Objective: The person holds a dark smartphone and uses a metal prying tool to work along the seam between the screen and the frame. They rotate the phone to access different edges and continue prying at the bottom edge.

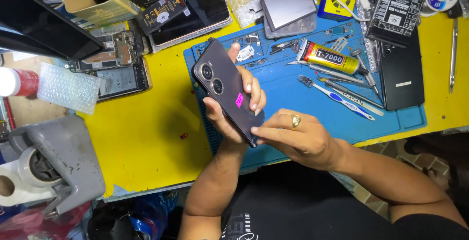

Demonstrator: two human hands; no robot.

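Note:
My left hand [244,100] holds a dark phone [225,89] back side up, with two camera lenses near its top and a small pink sticker on its back. The fingers wrap around its right edge and the thumb lies on the left edge. At the phone's lower corner my right hand [298,137], with a gold ring on one finger, pinches or presses the edge with thumb and forefinger. Both hands hover over the left part of a blue work mat [303,103] on a yellow table [146,132].
On the mat lie a glue tube [328,57], a toothbrush [337,97], tweezers and small parts. A black phone [401,71] rests at the right. Opened phones [119,66], boxes and bubble wrap [68,87] crowd the left and back. A grey tape dispenser [56,164] stands at lower left.

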